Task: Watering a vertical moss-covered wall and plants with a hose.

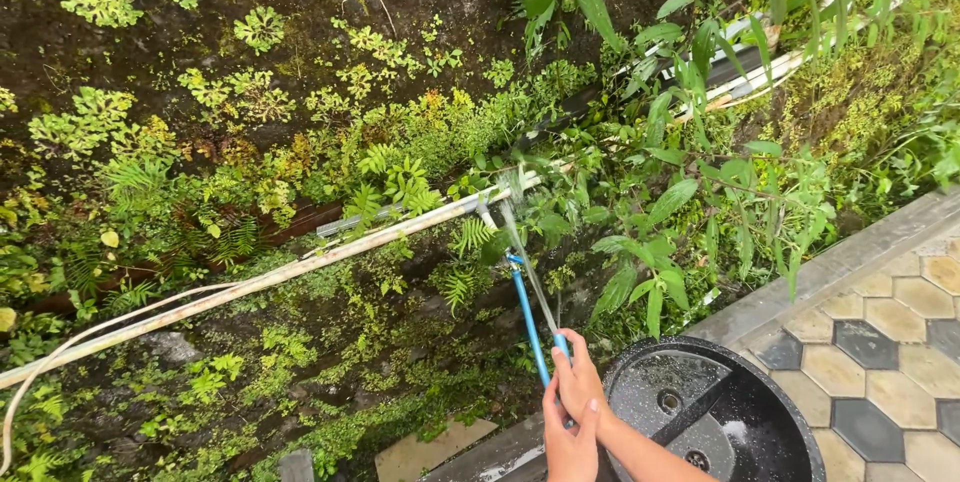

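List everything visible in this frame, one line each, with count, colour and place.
white pipe: one, white, running slantwise across the mossy bank
blue hose: one, blue, from the pipe down to the hands, water spraying along it
ferns: many, green, over the dark bank
black basin: one, black, wet, lower right
paving: hexagon tiles, tan and grey, right edge
flat board: one, tan, bottom centre
left hand: at the hose's lower end
right hand: gripping the hose above the left
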